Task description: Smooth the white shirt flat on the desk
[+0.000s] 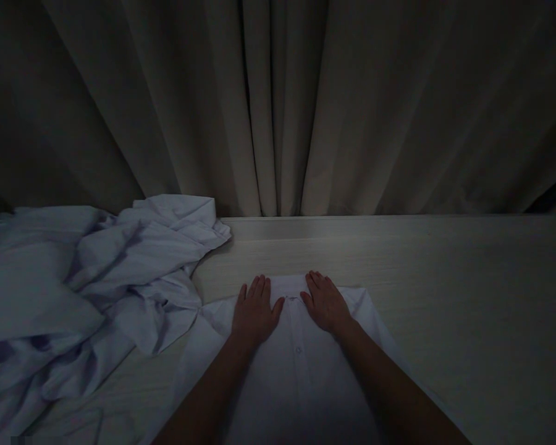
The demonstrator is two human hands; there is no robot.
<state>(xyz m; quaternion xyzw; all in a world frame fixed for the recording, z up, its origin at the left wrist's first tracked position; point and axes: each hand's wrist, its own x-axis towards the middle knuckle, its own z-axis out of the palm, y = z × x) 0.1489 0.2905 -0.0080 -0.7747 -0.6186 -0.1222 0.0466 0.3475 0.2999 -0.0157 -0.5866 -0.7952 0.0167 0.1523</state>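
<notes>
Dim curtains (278, 105) hanging behind pale table (445, 278) | white shirt (296, 371) lying buttons-up before person | left hand (254, 312), right hand (324, 303) pressing flat, fingers spread, gripping nothing | smoothing best outward from placket | crumpled laundry pile (74, 290) sitting left.

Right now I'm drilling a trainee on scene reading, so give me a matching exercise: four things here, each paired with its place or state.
Things:
1. left hand
2. right hand
3. crumpled pile of white garments
4. curtain

Places or states:
A. hangs behind the table
B. heaped at the table's left
C. flat on the white shirt, left of the button line
D. flat on the shirt, right of the button line

Pairs: 1-C, 2-D, 3-B, 4-A
</notes>
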